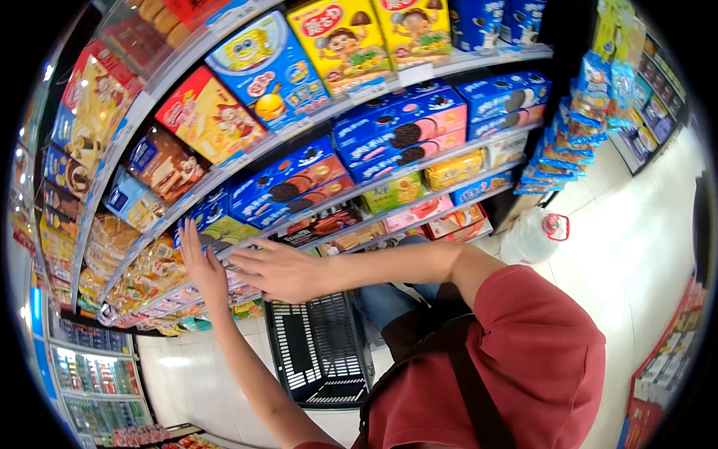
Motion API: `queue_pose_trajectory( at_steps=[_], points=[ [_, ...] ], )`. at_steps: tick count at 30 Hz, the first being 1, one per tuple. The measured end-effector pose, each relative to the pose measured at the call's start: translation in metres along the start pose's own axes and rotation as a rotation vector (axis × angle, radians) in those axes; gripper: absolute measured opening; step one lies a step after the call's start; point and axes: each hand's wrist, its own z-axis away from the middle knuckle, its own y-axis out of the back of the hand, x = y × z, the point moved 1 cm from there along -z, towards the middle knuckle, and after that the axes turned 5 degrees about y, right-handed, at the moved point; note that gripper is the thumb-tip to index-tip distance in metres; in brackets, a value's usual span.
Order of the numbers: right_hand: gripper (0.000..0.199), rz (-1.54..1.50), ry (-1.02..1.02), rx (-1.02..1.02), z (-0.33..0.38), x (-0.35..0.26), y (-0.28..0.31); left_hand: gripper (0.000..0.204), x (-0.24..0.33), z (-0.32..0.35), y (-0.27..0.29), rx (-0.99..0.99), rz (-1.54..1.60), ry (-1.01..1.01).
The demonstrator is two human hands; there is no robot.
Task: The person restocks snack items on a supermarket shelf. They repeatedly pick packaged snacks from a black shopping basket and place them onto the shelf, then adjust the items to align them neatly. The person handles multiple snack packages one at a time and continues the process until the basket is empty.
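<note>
Fingers of the left hand (206, 271) are held straight at a blue-and-green cardboard box (233, 229) on a shelf's front edge (278, 224), contact unclear. Farther right, the right hand's (288, 274) fingers are extended, open, near a black slotted plastic basket (295, 346).

Boxes (292, 183) on shelf (441, 158), basket (329, 329) before

"What sort of place is this?"
"A shop, it seems: a grocery or supermarket. The shelves (516, 54) carry rows of boxed biscuits (288, 187), with label strips (416, 73) along their front edges."
"What else says so?"
"Snack packets (572, 138) hang in bunches, a lit display cabinet (90, 349) holds what look like bottled drinks (97, 383), and there's a black shopping basket (294, 340) above pale floor tiles (628, 247)."
</note>
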Motion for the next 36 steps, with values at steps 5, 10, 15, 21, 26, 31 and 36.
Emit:
queue_pose_trajectory(
  at_steps=[5, 10, 15, 21, 26, 31, 36],
  points=[
    [0.059, 0.092, -0.321, -0.264, 0.158, -0.003, 0.048, 0.043, 0.09, 0.065, -0.031, 0.178, 0.19, 0.096],
    [0.047, 0.296, -0.757, -0.071, 0.277, -0.004, 0.148, 0.035, 0.21, 0.125, -0.092, 0.022, 0.51, 0.183],
    [0.045, 0.589, -0.87, 0.082, 0.333, -0.002, 0.225, 0.034, 0.329, 0.121, -0.137, -0.238, 0.732, -0.038],
    [0.05, 0.64, -0.905, 0.202, 0.362, 0.018, 0.265, 0.044, 0.444, 0.072, -0.194, -0.351, 0.547, -0.333],
    [0.052, 0.73, -0.833, 0.155, 0.364, 0.035, 0.27, 0.052, 0.479, 0.052, -0.231, -0.329, 0.319, -0.471],
    [0.056, 0.818, -0.83, 0.065, 0.366, 0.058, 0.277, 0.06, 0.497, 0.042, -0.25, -0.325, 0.315, -0.432],
    [0.056, 0.816, -0.919, 0.042, 0.37, 0.066, 0.279, 0.054, 0.513, 0.031, -0.257, -0.258, 0.325, -0.329]
  ],
)
